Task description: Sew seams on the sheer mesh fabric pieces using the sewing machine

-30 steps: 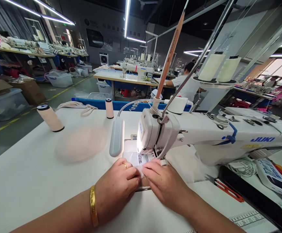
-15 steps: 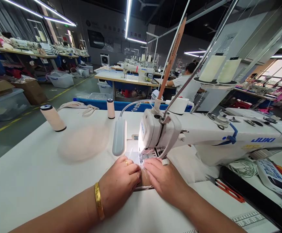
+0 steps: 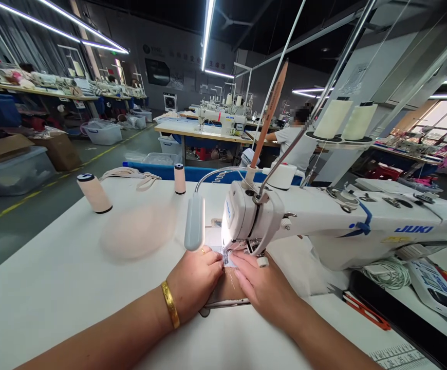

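White tabletop [image 3: 73, 277]; pale fabric [image 3: 229, 262] lies between left hand [image 3: 194, 277] and right hand [image 3: 267, 285].

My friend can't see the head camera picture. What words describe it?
A person's left hand and right hand touch thin white material under a lit white JUKI sewing machine. Two peach thread spools are on the white table; a person in white is behind.

Sewing workshop, dark ceiling [image 3: 162, 11] lit by white strip lights [image 3: 208, 36].
Grey curtains [image 3: 23, 43] at left; far wall [image 3: 194, 77] with lettering [image 3: 198, 60] and 1 dark panel [image 3: 157, 72]; 1 yellow line [image 3: 99, 156] on the grey floor [image 3: 125, 154]; long worktables [image 3: 187, 128]; paned window [image 3: 445, 121] bright at right.
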`<control>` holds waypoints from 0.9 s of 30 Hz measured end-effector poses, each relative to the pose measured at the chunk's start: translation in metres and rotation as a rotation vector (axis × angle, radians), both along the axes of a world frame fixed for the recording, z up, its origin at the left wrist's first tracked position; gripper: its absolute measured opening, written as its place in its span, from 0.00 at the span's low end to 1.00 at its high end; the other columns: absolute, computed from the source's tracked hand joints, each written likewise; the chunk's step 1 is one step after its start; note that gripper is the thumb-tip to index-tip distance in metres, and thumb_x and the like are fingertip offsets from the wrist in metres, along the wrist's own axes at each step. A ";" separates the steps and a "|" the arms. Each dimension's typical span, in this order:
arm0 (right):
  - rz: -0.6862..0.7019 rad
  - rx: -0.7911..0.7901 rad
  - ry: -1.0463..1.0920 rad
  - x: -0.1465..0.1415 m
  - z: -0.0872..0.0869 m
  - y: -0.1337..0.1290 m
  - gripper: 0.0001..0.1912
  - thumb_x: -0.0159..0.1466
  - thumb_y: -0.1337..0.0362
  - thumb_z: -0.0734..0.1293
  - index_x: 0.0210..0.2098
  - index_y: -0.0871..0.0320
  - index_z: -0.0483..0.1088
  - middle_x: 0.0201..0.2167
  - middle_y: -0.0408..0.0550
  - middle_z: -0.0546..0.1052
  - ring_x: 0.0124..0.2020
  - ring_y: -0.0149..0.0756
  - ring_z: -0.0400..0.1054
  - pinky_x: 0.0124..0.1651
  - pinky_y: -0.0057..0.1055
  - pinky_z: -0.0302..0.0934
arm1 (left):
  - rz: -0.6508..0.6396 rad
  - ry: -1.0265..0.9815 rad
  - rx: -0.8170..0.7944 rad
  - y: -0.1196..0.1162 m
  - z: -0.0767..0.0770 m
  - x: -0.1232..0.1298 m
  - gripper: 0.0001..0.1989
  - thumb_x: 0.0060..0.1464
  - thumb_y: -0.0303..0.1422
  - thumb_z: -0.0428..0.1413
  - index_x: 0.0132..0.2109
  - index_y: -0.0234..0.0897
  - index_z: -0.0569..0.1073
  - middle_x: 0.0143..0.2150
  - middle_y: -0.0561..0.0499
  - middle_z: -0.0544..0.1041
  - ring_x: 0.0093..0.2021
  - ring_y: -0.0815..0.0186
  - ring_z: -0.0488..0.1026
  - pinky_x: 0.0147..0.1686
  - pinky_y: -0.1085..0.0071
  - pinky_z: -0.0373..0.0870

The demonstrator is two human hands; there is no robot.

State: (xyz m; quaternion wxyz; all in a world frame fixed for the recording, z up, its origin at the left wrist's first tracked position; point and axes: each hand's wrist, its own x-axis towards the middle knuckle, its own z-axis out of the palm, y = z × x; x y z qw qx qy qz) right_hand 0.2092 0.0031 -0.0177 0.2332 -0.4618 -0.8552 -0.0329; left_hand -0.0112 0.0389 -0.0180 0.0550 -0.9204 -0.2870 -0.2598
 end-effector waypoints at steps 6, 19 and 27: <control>0.112 0.064 0.041 0.001 -0.001 -0.003 0.19 0.71 0.74 0.58 0.55 0.54 0.73 0.47 0.54 0.82 0.50 0.48 0.76 0.50 0.46 0.73 | 0.115 0.033 -0.097 0.004 -0.003 0.001 0.12 0.60 0.20 0.49 0.34 0.37 0.74 0.37 0.47 0.79 0.36 0.59 0.74 0.40 0.62 0.71; 0.370 -0.634 0.524 -0.043 0.049 -0.035 0.19 0.73 0.49 0.67 0.54 0.57 0.70 0.50 0.55 0.79 0.54 0.48 0.75 0.56 0.47 0.72 | 0.011 -0.595 -1.251 -0.068 0.072 -0.071 0.07 0.55 0.37 0.57 0.37 0.38 0.74 0.36 0.50 0.82 0.38 0.62 0.78 0.40 0.68 0.73; 0.374 -1.188 0.804 -0.096 0.064 -0.027 0.25 0.61 0.44 0.77 0.38 0.56 0.68 0.29 0.40 0.74 0.27 0.32 0.71 0.31 0.27 0.63 | 0.044 -0.788 -1.689 -0.077 0.081 -0.101 0.26 0.48 0.53 0.69 0.36 0.35 0.72 0.29 0.51 0.79 0.27 0.71 0.69 0.30 0.74 0.62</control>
